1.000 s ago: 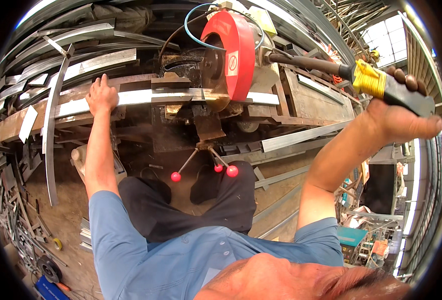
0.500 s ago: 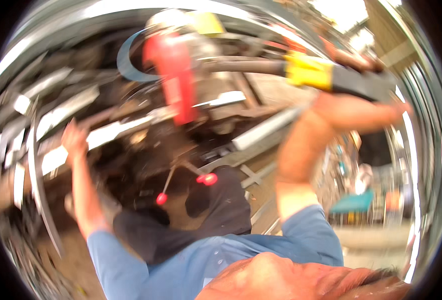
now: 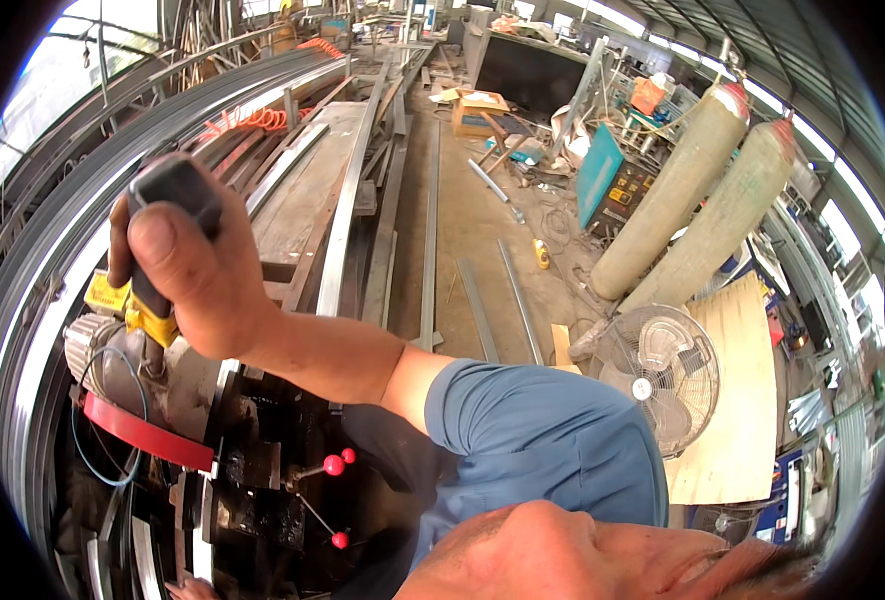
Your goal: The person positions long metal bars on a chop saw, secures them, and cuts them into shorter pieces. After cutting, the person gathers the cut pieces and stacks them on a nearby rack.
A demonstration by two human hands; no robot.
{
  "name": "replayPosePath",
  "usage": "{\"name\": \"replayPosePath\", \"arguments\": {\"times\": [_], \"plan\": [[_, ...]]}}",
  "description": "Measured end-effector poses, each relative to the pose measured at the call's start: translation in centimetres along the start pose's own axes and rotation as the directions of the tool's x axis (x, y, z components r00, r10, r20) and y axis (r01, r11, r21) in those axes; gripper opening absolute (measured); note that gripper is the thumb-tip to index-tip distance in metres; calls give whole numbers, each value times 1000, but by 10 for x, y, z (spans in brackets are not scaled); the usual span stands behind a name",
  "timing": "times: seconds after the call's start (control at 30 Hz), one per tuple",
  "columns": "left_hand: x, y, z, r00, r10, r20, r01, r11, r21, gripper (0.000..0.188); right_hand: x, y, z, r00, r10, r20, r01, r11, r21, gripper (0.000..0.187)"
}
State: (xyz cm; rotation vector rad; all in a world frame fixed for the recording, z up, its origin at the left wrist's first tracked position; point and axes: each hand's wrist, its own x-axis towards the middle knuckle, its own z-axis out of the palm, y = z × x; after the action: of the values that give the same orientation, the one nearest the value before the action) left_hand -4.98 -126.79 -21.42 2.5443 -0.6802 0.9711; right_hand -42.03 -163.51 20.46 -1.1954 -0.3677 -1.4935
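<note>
My right hand (image 3: 208,275) is wrapped round the black handle (image 3: 183,192) of a cut-off saw, thumb laid over its end. Below the grip, a yellow collar (image 3: 151,322) joins the handle to the saw's arm. The saw has a red blade guard (image 3: 148,432) and a ribbed grey motor (image 3: 93,342). Beneath the guard lies a bright metal bar (image 3: 203,530). Only a small part of my left hand (image 3: 193,590) shows at the lower edge, beside that bar; its fingers are mostly cut off. Levers with red ball knobs (image 3: 335,465) stand on the dark saw base.
Long metal profiles (image 3: 38,350) run along the left. Farther ahead stands a workbench (image 3: 308,190) with steel bars beside it. To the right are two tall gas cylinders (image 3: 678,190), a floor fan (image 3: 658,385), a teal-sided machine (image 3: 603,175) and a cardboard box (image 3: 478,112).
The view has swung to the right, so the saw now appears at the lower left and more of the workshop shows. My right hand still grips the handle; my left is nearly out of view.
</note>
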Motion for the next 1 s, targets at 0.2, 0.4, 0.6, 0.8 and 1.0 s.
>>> {"name": "replayPosePath", "arguments": {"times": [0.2,0.4,0.6,0.8,1.0], "plan": [[2,6,0,939,-207,273,145,962,230,74,-3,-6,-1,1000,26,0,-26,999,-33,45],[5,9,3,954,-151,261,84,965,250,76,-5,-9,-5,1000,12,-11,-12,1000,10,46],[2,8,-19,909,-238,342,114,931,346,77,-10,17,2,1000,9,-25,-7,996,83,45],[-1,-23,77,953,289,-87,-290,957,1,37,2,15,-32,992,-105,75,111,991,-71,40],[25,47,-35,721,-538,437,430,842,326,62,6,-9,-14,998,-51,36,56,988,-145,86]]}}
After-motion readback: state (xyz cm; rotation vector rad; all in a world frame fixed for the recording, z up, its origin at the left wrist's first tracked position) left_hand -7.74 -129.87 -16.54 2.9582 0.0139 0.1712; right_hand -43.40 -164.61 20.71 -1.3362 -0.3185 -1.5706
